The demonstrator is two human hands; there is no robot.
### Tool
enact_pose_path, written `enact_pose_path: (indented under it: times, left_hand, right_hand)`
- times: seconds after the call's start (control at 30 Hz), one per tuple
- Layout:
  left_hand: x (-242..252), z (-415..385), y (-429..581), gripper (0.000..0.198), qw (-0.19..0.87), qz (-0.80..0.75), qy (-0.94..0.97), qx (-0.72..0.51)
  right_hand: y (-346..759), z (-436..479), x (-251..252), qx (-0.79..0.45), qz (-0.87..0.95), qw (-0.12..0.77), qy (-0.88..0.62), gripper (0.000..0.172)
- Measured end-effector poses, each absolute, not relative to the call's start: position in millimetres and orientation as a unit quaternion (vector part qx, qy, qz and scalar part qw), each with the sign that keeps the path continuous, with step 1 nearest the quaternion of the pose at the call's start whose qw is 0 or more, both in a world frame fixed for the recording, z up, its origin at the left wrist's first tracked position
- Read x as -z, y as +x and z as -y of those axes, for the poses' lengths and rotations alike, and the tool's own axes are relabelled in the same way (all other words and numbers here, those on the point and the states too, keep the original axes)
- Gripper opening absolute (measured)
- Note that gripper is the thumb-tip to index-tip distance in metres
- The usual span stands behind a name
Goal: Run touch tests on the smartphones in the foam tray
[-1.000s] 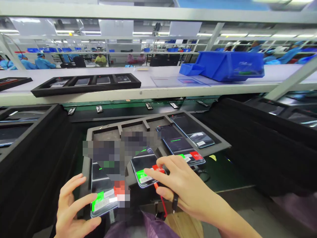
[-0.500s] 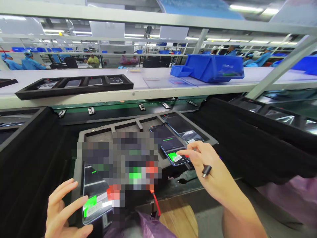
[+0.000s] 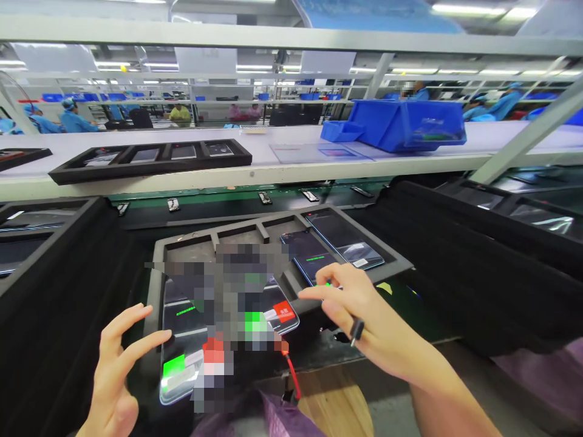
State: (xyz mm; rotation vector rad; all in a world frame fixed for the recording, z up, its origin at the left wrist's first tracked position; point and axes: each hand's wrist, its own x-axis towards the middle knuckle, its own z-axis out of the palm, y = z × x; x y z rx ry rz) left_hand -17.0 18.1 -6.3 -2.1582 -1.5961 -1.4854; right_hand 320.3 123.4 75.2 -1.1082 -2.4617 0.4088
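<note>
A grey foam tray (image 3: 401,262) holds a row of phones in slots. My left hand (image 3: 113,376) hovers with spread fingers at the tray's near left corner, its index fingertip at the edge of the leftmost phone (image 3: 178,358), which shows a green label. My right hand (image 3: 364,309) reaches over the near end of the third phone (image 3: 307,258), fingertips on or just above it. A small black plug (image 3: 356,331) is wedged between its fingers. The second phone (image 3: 280,311) has a red label and a red cable (image 3: 291,376) at its near end. The fourth phone (image 3: 346,240) lies farthest right.
Tall black foam trays stand close on the left (image 3: 59,291) and right (image 3: 478,267). Behind runs a green belt (image 3: 218,203) with small parts. On the shelf above sit a black tray (image 3: 150,167) of phones and a blue bin (image 3: 405,124). People in blue work far behind.
My right hand went from the second phone to the third phone, carrying the black plug, then drew back a little. My left hand stayed by the leftmost phone.
</note>
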Motion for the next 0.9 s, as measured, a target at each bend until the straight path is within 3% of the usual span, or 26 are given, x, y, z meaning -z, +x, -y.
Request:
enact_pose_path:
  times: [0.1, 0.23, 0.5, 0.67, 0.9]
  left_hand:
    - [1.6, -16.8, -5.9, 0.055, -0.002, 0.537, -0.675, 0.507]
    - [-1.3, -16.8, 0.7, 0.054, -0.01, 0.54, -0.67, 0.509]
    - [-7.3, -17.5, -2.1, 0.058, -0.012, 0.585, -0.65, 0.485]
    - [-9.9, -23.4, -9.1, 0.068, -0.024, 0.616, -0.645, 0.451]
    - [-10.3, -32.9, -15.1, 0.071, -0.058, 0.631, -0.642, 0.432]
  right_hand:
    - [301.2, -120.3, -81.4, -0.156, 0.933, 0.113, -0.305, 0.029]
    - [283.5, -119.7, -84.3, -0.145, 0.952, 0.069, -0.262, 0.035]
    - [297.3, -133.9, -77.6, -0.115, 0.914, 0.171, -0.349, 0.035]
    - [335.0, -164.1, -74.8, -0.147, 0.808, 0.259, -0.508, 0.05]
    - [346.0, -183.6, -70.1, -0.213, 0.797, 0.196, -0.531, 0.049]
